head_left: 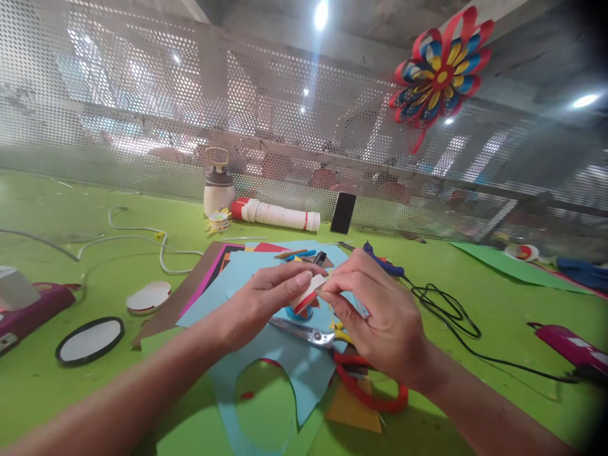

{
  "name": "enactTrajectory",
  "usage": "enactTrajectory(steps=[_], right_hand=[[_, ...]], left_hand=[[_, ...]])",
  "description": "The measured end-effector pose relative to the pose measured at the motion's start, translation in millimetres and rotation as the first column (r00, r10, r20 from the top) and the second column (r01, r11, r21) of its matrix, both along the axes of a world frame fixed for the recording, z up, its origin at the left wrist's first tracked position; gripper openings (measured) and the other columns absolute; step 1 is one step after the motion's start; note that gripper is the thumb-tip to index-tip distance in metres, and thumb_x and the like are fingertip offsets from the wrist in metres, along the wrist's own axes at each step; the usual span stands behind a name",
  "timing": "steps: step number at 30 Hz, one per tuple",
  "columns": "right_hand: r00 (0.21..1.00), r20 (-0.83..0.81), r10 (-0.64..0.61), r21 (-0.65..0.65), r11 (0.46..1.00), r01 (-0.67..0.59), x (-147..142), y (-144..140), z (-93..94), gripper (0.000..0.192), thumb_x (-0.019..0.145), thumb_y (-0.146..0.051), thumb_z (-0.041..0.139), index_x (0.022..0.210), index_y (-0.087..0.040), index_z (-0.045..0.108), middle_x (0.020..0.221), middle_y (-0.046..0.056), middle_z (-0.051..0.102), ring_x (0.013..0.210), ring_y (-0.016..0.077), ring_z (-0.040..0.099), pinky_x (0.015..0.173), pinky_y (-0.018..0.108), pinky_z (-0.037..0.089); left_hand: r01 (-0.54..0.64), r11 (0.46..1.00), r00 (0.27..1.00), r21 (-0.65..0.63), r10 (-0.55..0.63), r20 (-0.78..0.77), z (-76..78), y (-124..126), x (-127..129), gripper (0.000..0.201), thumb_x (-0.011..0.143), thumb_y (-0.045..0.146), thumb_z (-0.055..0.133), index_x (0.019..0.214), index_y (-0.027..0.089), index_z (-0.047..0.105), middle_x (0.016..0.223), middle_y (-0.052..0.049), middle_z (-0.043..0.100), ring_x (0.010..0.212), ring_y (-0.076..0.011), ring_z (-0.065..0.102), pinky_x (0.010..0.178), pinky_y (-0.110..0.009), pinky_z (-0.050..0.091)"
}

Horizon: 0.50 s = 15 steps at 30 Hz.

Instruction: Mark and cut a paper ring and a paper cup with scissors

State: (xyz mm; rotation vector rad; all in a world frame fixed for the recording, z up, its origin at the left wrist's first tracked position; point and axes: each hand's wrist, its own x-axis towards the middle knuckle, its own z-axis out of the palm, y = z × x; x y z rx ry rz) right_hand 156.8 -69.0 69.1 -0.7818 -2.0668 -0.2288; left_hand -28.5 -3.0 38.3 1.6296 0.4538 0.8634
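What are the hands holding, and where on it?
A small folded paper piece, white with a red edge. Left hand pinches its left side with thumb and fingers; right hand pinches its right end.

Cluttered middle, open green margins

Scissors (327,339) and stacked paper sheets (266,278) crowd the surface (498,316) beneath the hands; a black cable (451,316) crosses the right, a white cord (142,240) the far left, with bare green between.

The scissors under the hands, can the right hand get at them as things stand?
Probably not straight away: the right hand and left hand both pinch a small paper piece. The scissors lie uncovered just beneath, so once it lets go the way looks free.
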Motion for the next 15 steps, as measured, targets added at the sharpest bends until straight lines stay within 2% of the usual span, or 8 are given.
enactTrajectory(steps=[3,11,15], right_hand=[[1.000,-0.019,0.001,0.009,1.000,0.000,-1.6,0.8,-4.4,0.016,0.090,0.001,0.057,0.082,-0.012,0.063,0.080,0.008,0.059,0.076,0.0184,0.051,0.069,0.036,0.047],[0.996,-0.090,-0.011,-0.007,1.000,0.011,-6.0,-0.4,-5.9,0.017,0.092,0.000,0.055,0.080,-0.012,0.060,0.075,0.009,0.063,0.076,0.0190,0.052,0.069,0.036,0.047],[0.990,-0.139,-0.033,-0.047,0.999,0.027,-6.4,-1.8,-6.6,0.016,0.093,-0.003,0.055,0.081,-0.014,0.058,0.075,0.005,0.057,0.074,0.0162,0.051,0.066,0.031,0.045]], left_hand=[[-0.029,0.999,1.000,0.020,0.029,0.001,-0.4,-1.3,0.1,0.035,0.096,0.048,0.054,0.114,0.023,0.071,0.098,-0.006,0.068,0.110,-0.0273,0.060,0.097,-0.040,0.045],[0.045,0.998,0.996,-0.048,-0.041,0.082,-0.7,-5.6,2.8,0.031,0.098,0.043,0.054,0.117,0.024,0.069,0.084,-0.003,0.065,0.095,-0.0209,0.063,0.086,-0.033,0.048],[-0.062,0.996,0.987,-0.064,0.071,0.145,4.0,-6.5,2.6,0.034,0.096,0.045,0.056,0.109,0.021,0.075,0.084,-0.005,0.070,0.081,-0.0199,0.066,0.076,-0.032,0.053]])
